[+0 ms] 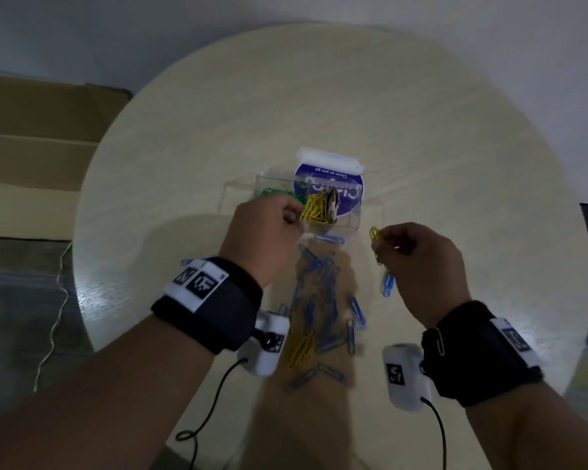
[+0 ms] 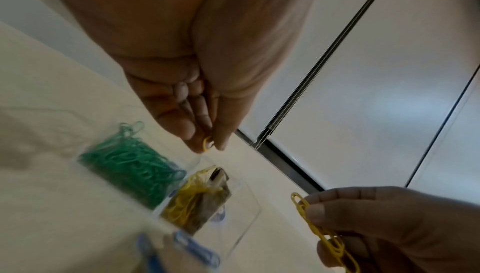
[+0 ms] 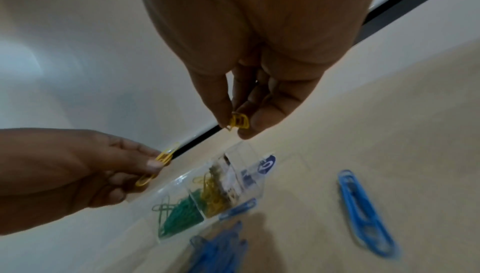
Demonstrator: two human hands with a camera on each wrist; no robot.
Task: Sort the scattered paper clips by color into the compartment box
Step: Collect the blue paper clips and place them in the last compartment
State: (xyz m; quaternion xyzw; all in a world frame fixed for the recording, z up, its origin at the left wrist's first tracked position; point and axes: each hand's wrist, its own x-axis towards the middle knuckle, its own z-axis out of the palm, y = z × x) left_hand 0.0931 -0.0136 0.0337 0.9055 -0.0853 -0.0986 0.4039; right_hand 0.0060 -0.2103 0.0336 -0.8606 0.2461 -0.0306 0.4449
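A clear compartment box (image 1: 360, 222) stands mid-table. Green clips (image 1: 274, 192) fill its left compartment and yellow clips (image 1: 314, 208) the one beside it. My left hand (image 1: 294, 217) hovers over the box's near edge and pinches a yellow clip (image 2: 207, 144) between thumb and fingertips. To the right of the box, my right hand (image 1: 382, 239) is raised and pinches a small bunch of yellow clips (image 3: 239, 122). Several blue clips (image 1: 319, 293) and a few yellow clips (image 1: 302, 349) lie scattered on the table between my wrists.
A white packet with a round blue label (image 1: 330, 164) lies right behind the box. One blue clip (image 3: 363, 211) lies apart under my right hand. Cardboard boxes (image 1: 31, 147) sit on the floor beyond the round table's left edge (image 1: 92, 184).
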